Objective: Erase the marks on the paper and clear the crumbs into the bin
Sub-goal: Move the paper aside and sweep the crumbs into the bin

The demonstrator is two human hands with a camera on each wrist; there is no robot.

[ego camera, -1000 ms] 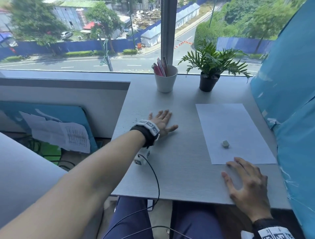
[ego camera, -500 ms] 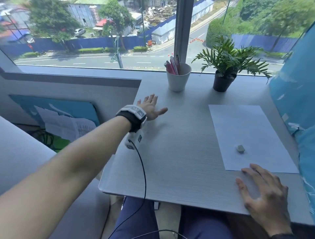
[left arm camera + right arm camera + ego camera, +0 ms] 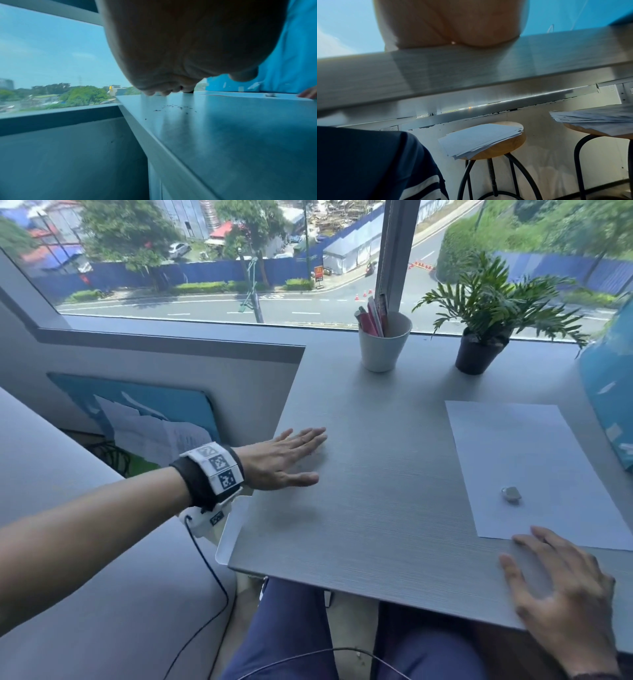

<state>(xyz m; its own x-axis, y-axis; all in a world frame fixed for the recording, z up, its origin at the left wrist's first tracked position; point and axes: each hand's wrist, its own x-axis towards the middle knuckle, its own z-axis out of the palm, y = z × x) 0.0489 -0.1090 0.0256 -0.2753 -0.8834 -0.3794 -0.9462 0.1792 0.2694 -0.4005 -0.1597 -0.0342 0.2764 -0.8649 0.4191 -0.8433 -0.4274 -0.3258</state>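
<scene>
My left hand lies at the table's left edge, fingers straight and together, pointing right. In the left wrist view its fingertips touch the grey tabletop, and dark eraser crumbs lie scattered on the near side of them, under the palm. A white sheet of paper lies at the right with a small grey eraser on it. My right hand rests flat near the front right, fingers spread, fingertips at the paper's near edge. A white bin's rim shows just below the table's left edge.
At the back stand a white cup of pens and a potted plant. A blue cushion borders the table's right side. Under the table, stools carry stacks of paper. A cable hangs from my left wrist.
My left hand has moved from the middle-left of the table out to its left edge and turned its fingers to the right. The right hand has stayed where it was.
</scene>
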